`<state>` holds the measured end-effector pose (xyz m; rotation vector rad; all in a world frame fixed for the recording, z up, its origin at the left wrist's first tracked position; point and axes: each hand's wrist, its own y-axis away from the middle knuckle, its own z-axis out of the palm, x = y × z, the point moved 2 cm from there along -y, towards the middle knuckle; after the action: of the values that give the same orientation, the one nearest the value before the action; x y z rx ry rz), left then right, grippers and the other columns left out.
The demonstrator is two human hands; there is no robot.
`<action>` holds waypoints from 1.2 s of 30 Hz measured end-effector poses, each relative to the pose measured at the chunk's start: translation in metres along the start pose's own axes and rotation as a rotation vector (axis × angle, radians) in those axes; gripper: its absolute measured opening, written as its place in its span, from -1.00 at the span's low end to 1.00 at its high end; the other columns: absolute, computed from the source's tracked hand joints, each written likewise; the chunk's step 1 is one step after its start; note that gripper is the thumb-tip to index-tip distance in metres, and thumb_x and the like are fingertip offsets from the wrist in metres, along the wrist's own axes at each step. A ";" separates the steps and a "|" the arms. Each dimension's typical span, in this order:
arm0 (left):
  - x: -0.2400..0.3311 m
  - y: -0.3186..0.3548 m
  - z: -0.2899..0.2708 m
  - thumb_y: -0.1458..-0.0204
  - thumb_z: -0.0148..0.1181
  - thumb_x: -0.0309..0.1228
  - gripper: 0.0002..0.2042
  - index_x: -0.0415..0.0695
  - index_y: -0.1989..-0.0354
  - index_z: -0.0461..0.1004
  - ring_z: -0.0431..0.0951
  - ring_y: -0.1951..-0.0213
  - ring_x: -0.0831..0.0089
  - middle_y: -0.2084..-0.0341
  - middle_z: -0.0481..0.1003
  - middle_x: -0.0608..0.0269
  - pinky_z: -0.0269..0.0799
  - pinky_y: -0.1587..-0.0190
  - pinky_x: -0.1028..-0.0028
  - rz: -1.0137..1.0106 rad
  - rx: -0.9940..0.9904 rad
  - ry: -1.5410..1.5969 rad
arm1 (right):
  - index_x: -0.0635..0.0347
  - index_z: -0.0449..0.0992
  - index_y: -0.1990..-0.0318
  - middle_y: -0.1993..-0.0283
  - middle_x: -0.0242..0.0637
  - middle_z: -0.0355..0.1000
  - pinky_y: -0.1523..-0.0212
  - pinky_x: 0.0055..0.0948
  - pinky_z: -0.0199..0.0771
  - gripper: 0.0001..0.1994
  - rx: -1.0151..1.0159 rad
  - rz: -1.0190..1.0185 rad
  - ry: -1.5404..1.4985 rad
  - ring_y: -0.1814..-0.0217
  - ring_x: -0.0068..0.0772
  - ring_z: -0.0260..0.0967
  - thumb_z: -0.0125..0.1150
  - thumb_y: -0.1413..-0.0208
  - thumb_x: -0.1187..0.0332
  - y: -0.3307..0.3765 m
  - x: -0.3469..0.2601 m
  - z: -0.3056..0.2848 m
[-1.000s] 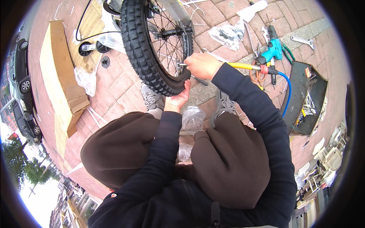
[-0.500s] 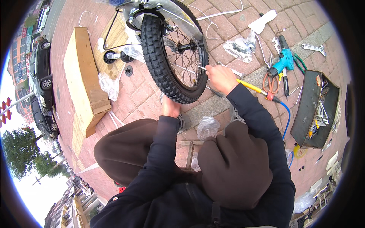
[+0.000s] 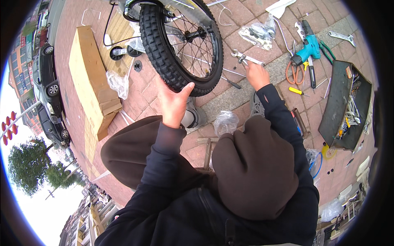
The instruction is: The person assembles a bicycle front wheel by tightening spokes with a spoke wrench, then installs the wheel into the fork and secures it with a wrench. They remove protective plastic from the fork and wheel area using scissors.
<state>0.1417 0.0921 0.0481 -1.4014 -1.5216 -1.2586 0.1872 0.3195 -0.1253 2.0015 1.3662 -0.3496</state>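
Observation:
A bicycle wheel with a black knobby tire (image 3: 152,45) and dark spokes stands in front of me. My left hand (image 3: 172,98) grips the bottom of the tire, thumb on the near side and fingers hidden behind. To the right, my right hand (image 3: 258,76) reaches low over the paving with its fingertips drawn together beside a silver wrench (image 3: 253,60). A small metallic bit shows at those fingertips; whether it is held or part of another tool is unclear. A screwdriver with a dark handle (image 3: 233,84) lies between the tire and this hand.
Right of my right hand lie a teal power drill (image 3: 308,50), orange-handled scissors (image 3: 294,74), a yellow screwdriver (image 3: 296,91) and an open metal toolbox (image 3: 333,104). A cardboard box (image 3: 91,84) stands left. A plastic bag (image 3: 225,122) lies near my feet.
My right hand has left the wheel's rim and moved right to the wrench; the yellow-ended blue hose is gone from beside it. My left hand has shifted up around the tire, and the wheel sits further left.

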 end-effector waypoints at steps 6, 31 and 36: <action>-0.015 -0.001 -0.019 0.27 0.26 -0.66 -0.48 -0.29 0.06 0.19 0.45 0.27 0.43 0.28 0.42 0.12 0.37 0.15 0.49 0.046 0.117 -0.233 | 0.22 0.42 0.26 0.38 0.09 0.43 0.25 0.00 0.37 -0.79 0.009 0.004 -0.031 0.28 0.14 0.39 -0.05 -0.06 0.30 0.001 0.011 0.008; -0.033 -0.056 -0.080 0.21 0.27 -0.57 -0.45 -0.34 0.03 0.12 0.42 0.19 0.43 0.21 0.38 0.12 0.34 0.10 0.49 0.092 -0.181 -0.391 | 0.30 0.53 0.37 0.46 -0.14 0.49 0.49 -0.35 0.45 -0.80 -0.466 -0.548 0.436 0.48 -0.28 0.46 0.03 0.06 0.37 -0.029 -0.298 -0.228; -0.003 -0.090 -0.095 0.20 0.34 -0.36 -0.30 -0.42 -0.07 0.11 0.41 0.19 0.42 0.26 0.41 0.06 0.33 0.13 0.46 -0.015 -0.198 -0.366 | 0.37 0.43 0.49 0.64 -0.23 0.42 0.69 -0.54 0.34 -0.63 -0.832 -0.170 -0.362 0.68 -0.40 0.37 -0.01 -0.05 0.16 0.034 -0.258 -0.077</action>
<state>0.0430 0.0059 0.0542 -1.8314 -1.6817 -1.2373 0.0997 0.1787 0.0892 1.0841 1.1785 -0.1599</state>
